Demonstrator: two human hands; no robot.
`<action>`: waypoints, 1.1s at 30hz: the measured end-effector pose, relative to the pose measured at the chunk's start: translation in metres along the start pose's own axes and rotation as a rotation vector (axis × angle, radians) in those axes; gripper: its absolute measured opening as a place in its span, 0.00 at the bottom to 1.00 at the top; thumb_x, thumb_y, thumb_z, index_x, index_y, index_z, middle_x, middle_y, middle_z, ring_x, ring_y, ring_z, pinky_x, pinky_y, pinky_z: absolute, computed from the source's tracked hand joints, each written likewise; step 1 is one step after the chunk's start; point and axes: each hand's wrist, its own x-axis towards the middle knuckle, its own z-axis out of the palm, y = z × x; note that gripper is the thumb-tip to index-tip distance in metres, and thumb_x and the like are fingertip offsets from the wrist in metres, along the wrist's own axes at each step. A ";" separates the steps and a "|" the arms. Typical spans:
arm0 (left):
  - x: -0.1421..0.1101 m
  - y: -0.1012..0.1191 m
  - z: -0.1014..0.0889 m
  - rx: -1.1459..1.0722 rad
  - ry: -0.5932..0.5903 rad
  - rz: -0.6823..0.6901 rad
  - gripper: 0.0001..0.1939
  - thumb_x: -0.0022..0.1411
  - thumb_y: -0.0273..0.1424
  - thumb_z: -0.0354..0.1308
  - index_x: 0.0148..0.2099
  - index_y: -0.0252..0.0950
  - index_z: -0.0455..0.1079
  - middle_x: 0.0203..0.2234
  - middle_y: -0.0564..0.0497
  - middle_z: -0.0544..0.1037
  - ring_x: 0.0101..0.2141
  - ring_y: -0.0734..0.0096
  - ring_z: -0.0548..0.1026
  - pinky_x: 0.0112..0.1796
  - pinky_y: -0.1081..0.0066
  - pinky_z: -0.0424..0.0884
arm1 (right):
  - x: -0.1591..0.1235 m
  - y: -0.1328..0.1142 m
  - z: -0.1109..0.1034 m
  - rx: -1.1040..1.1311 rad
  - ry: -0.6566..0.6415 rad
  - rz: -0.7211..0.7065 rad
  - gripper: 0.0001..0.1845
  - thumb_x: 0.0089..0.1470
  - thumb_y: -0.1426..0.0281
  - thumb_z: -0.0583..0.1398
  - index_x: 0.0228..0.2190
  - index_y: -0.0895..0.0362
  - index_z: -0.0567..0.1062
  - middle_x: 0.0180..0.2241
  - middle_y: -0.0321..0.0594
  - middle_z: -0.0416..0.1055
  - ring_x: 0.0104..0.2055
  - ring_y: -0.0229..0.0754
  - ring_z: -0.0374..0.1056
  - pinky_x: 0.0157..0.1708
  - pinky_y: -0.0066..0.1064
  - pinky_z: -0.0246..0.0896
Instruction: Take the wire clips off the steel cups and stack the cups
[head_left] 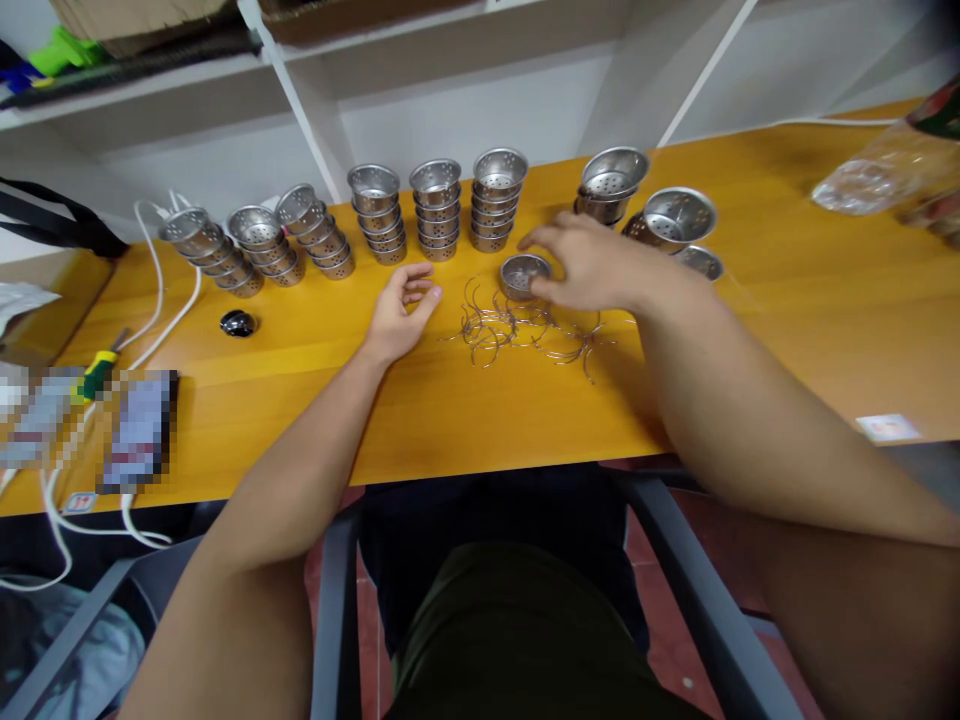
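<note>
A small perforated metal cup [517, 282] stands upright on the table, beside a loose tangle of thin curved wires [491, 330]. Over the cup's right side reaches my right hand [581, 262], its thumb at the rim and its fingers spread beyond the far edge; whether the thumb touches is hard to tell. My left hand [399, 318] rests on the table left of the wires, fingers loosely bent, thumb apart, holding nothing. Behind it rises a stack of perforated cups [386, 225]. Beyond my right hand stand more stacked cups [613, 180] and a tilted group of cups [679, 220].
Several leaning cup stacks [259, 240] line the back left. A shiny black round object [238, 323], a green-yellow screwdriver [96, 375] and white cables [161, 340] lie at left. A clear plastic bag [862, 180] lies at right. White shelving [465, 110] stands behind.
</note>
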 end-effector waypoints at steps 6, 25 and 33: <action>-0.002 0.005 0.002 0.017 -0.001 -0.008 0.27 0.75 0.46 0.76 0.69 0.42 0.80 0.65 0.38 0.90 0.60 0.55 0.90 0.62 0.56 0.88 | 0.005 0.046 0.044 0.013 -0.075 -0.074 0.17 0.75 0.61 0.68 0.53 0.57 0.93 0.70 0.65 0.77 0.77 0.77 0.75 0.82 0.69 0.70; -0.009 0.037 0.008 -0.299 -0.286 -0.002 0.44 0.69 0.62 0.88 0.72 0.43 0.77 0.64 0.41 0.89 0.61 0.53 0.90 0.65 0.58 0.88 | 0.005 -0.045 0.078 0.842 0.006 -0.510 0.28 0.78 0.42 0.74 0.41 0.51 0.73 0.40 0.36 0.74 0.41 0.45 0.67 0.46 0.38 0.67; -0.011 0.040 0.012 -0.364 -0.244 -0.064 0.46 0.62 0.60 0.93 0.67 0.45 0.75 0.58 0.46 0.88 0.53 0.62 0.89 0.57 0.62 0.88 | 0.008 -0.046 0.083 1.068 -0.014 -0.391 0.42 0.71 0.28 0.74 0.35 0.52 0.73 0.31 0.28 0.62 0.33 0.38 0.55 0.38 0.35 0.58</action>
